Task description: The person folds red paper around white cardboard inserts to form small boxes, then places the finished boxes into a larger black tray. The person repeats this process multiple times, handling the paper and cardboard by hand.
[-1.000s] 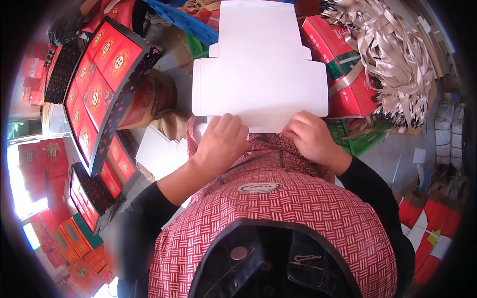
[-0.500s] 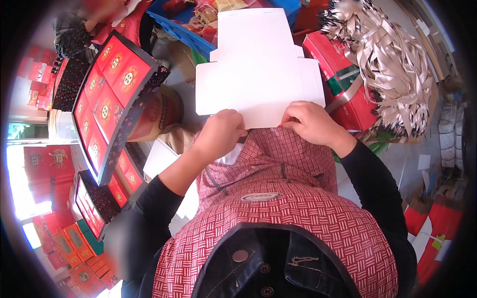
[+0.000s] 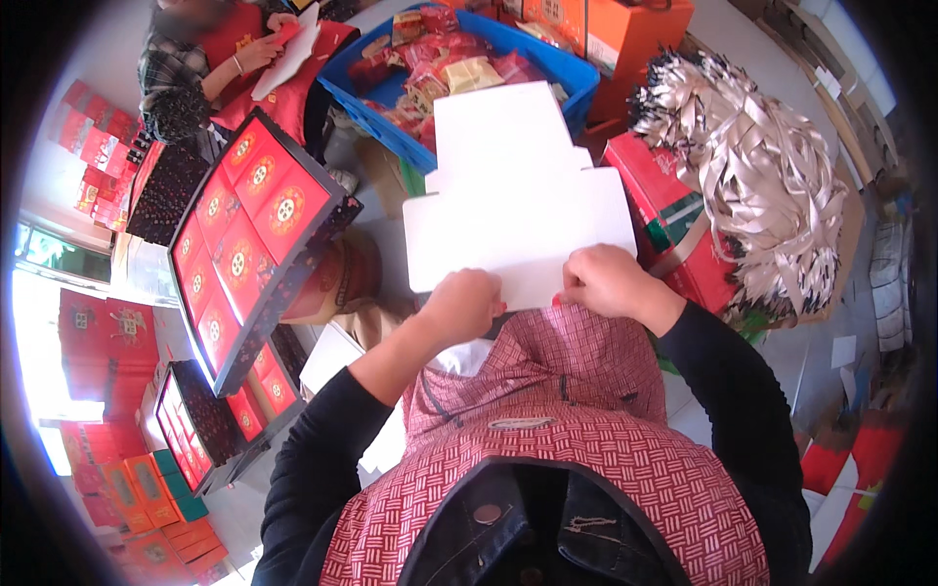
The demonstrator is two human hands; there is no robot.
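A flat white cardboard box blank (image 3: pixel 520 210) with cut flaps lies in front of me, its near edge over my lap. My left hand (image 3: pixel 463 305) is closed on the left end of that near edge. At the right end, my right hand (image 3: pixel 610 281) pinches the same edge, with a small red spot showing at its fingertips. The wide side flaps and the long far panel lie spread flat. My fingers partly hide the near corners.
A blue crate (image 3: pixel 415 146) of wrapped packets stands beyond the blank. To the right lie a red box (image 3: pixel 699 278) and a heap of beige ribbons (image 3: pixel 772 186). Black trays of red boxes (image 3: pixel 238 264) rise at left. At the far left, a co-worker's hands (image 3: pixel 262 49) hold a white piece.
The view has tilted, so the scene sits lower and the crate and co-worker's hands show more fully. Both my hands stay on the blank's near edge.
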